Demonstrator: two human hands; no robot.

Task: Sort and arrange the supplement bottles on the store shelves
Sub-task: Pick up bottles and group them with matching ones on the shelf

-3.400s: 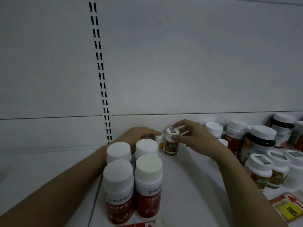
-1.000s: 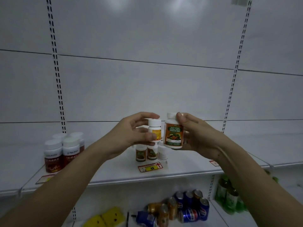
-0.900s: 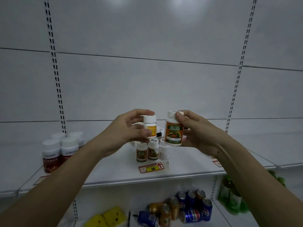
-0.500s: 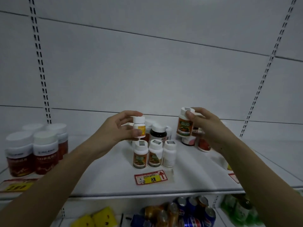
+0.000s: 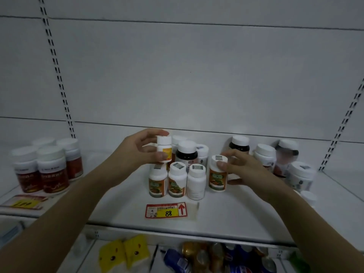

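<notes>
Right hand is curled round the white-capped bottle with the orange-green label, setting it just beside the front row of three matching white bottles on the white shelf. Left hand pinches a small white bottle with a yellow label in the air above that row. Risk, I'd say: a nudge from either hand topples the tightly packed row like dominoes.

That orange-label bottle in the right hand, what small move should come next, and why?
Probably let go of it. The right hand holds the orange-label bottle upright, seemingly already on the shelf, at the right end of the row of three matching bottles. The left hand holds a small yellow-label bottle above them.
</notes>
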